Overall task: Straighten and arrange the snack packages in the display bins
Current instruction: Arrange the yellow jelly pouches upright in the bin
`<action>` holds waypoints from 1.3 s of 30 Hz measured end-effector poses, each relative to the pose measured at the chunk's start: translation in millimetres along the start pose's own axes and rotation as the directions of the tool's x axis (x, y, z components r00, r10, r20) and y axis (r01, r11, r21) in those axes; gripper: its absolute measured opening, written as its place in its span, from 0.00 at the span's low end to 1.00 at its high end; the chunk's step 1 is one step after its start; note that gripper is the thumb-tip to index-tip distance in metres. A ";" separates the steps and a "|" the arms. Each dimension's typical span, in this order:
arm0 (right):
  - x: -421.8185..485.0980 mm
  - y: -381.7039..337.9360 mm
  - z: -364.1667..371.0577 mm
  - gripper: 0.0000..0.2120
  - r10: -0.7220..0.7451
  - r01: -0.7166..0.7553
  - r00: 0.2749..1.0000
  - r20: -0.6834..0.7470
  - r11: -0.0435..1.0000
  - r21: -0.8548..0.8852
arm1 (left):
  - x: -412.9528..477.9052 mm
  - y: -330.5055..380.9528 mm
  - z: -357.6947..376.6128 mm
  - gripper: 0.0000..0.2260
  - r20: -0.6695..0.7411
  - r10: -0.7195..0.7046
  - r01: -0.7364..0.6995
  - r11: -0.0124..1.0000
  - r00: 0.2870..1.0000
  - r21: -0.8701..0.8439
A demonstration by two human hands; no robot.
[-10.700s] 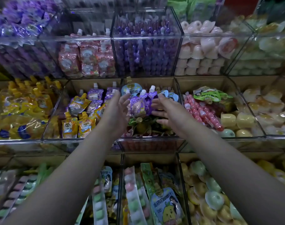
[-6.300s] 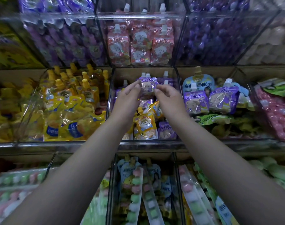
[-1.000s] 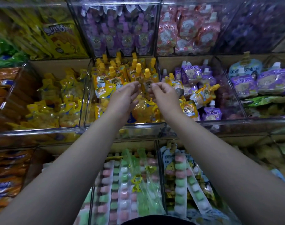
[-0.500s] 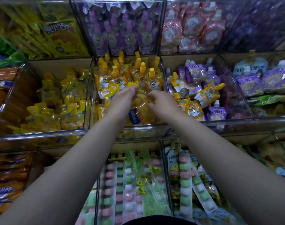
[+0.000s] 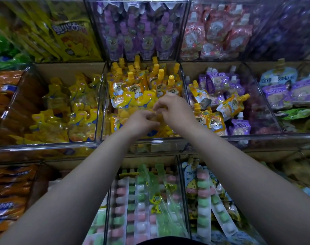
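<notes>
Both hands were reaching into the middle clear bin [image 5: 102, 96] on the shelf's centre row. The left hand [image 5: 141, 122] and the right hand [image 5: 175, 110] were close together, nearly touching, and low at the front of the bin. The fingers [image 5: 151, 115] of each hand were curled and pinching the same translucent yellow packet [image 5: 158, 114], which lay among similar yellow packets at the front. Behind the hands, orange spout pouches [image 5: 133, 87] stood upright in rows, their caps pointing up.

In the bin just to the right, purple pouches [image 5: 217, 82] were mixed with a few tilted orange ones [image 5: 233, 105]. The bin to the left held loose yellow packets [image 5: 62, 114]. Below, under the forearms, lay long strips of pink, green and white sweets [image 5: 141, 209].
</notes>
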State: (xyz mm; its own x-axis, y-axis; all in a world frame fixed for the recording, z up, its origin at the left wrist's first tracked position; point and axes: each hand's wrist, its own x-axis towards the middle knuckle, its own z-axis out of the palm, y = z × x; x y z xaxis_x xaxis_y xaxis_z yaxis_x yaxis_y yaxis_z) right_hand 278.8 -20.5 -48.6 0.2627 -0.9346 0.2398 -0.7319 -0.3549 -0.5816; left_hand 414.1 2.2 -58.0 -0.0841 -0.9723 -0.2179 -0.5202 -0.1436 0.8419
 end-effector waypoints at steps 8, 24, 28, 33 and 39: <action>-1.0 12.3 11.5 0.13 0.179 -0.080 0.928 -0.326 0.952 0.295 | 1.8 -6.6 2.0 0.18 -0.128 -0.127 0.103 0.979 0.984 -0.176; -6.9 14.8 17.7 0.08 0.301 -0.279 0.953 0.019 0.855 0.437 | 0.6 -10.7 -6.3 0.08 -0.290 -0.169 -0.022 0.831 0.942 -0.557; -12.2 11.7 11.9 0.05 0.295 -0.264 0.955 0.012 0.835 0.484 | -11.7 -5.6 -7.0 0.09 -0.335 -0.192 -0.056 0.792 0.922 -0.608; -24.5 5.7 -0.7 0.07 0.273 -0.219 0.962 -0.014 0.801 0.556 | -29.2 4.1 -2.6 0.06 -0.376 -0.180 -0.108 0.770 0.909 -0.629; -37.7 -3.7 -13.6 0.07 0.230 -0.200 0.973 0.025 0.782 0.590 | -59.3 16.0 1.8 0.06 -0.444 -0.172 -0.144 0.793 0.879 -0.592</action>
State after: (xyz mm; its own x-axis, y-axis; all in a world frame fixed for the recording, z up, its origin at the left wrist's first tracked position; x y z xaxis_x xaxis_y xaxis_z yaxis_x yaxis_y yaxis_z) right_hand 263.0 16.3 -45.0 0.1026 -0.9915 0.0800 -0.2540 -0.1039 -0.9616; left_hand 409.2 57.9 -32.6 0.3928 -0.9121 -0.1172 0.1024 -0.0833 0.9912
